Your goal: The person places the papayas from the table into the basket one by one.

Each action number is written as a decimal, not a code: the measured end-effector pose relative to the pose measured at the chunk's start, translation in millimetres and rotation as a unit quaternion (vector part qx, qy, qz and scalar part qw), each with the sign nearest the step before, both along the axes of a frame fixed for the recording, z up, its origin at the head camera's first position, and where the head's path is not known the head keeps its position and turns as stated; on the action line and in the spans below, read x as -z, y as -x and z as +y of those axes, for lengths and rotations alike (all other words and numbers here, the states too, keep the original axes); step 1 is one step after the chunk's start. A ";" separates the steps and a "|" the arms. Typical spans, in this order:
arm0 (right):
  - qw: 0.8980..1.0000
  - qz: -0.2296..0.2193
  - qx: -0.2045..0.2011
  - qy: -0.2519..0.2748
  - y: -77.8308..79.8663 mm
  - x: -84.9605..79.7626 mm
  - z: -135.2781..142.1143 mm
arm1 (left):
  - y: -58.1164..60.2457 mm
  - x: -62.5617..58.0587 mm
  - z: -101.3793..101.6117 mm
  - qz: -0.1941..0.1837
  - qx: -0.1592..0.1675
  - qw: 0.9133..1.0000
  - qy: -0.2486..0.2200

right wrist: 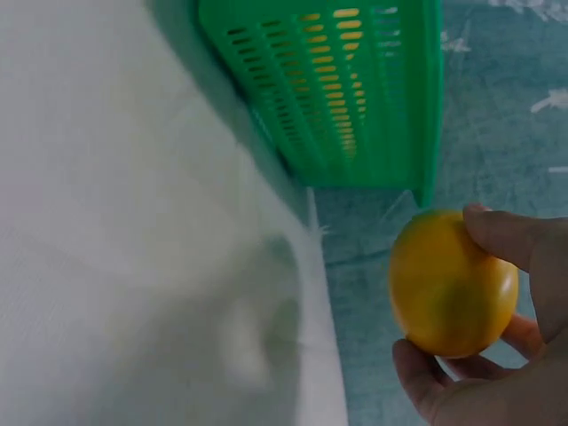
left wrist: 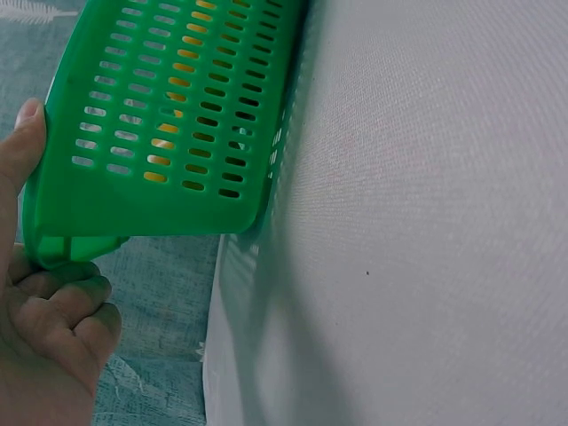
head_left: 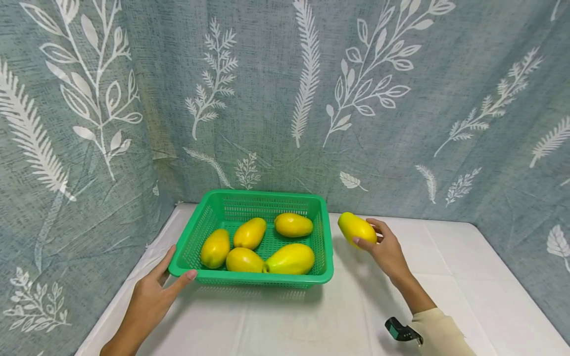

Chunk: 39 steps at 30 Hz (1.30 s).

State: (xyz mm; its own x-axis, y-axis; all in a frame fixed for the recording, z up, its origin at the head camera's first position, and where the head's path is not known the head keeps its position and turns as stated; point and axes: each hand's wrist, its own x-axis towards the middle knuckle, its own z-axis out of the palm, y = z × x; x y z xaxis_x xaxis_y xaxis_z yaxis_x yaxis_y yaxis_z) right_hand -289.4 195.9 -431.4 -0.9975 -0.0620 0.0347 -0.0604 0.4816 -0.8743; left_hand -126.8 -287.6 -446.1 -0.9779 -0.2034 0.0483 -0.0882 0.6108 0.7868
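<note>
A green plastic basket (head_left: 262, 279) stands on the white cloth, with several yellow papayas (head_left: 291, 259) lying inside it. My left hand (head_left: 151, 291) grips the basket's near left corner. In the left wrist view the thumb lies against the rim and the fingers curl beneath it. Right of the basket, my right hand (head_left: 386, 249) holds another yellow papaya (head_left: 356, 229) above the table, its greenish end toward the basket. Thumb and fingers wrap round that papaya (right wrist: 453, 284) in the right wrist view, apart from the basket wall.
A white cloth (head_left: 445, 277) covers the table. Blue-grey curtains with white leaf prints (head_left: 276, 99) hang behind the table and on both sides. A black device (head_left: 401, 330) sits at the right wrist by a beige sleeve (head_left: 438, 333).
</note>
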 end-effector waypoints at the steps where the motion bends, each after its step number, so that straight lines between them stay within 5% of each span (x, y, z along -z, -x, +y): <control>1: 1.000 0.001 -0.002 0.002 -0.7 -1.6 -1.0 | 0.0 0.1 -0.2 0.000 0.000 1.000 -0.001; 18: 0.999 0.027 -0.034 0.033 -12.8 -24.2 -20.9 | -0.2 0.8 -0.9 0.002 -0.001 1.000 -0.001; 39: 0.991 0.053 -0.109 0.058 -18.8 -32.5 -57.7 | -1.1 -1.8 0.8 0.000 -0.002 1.000 -0.002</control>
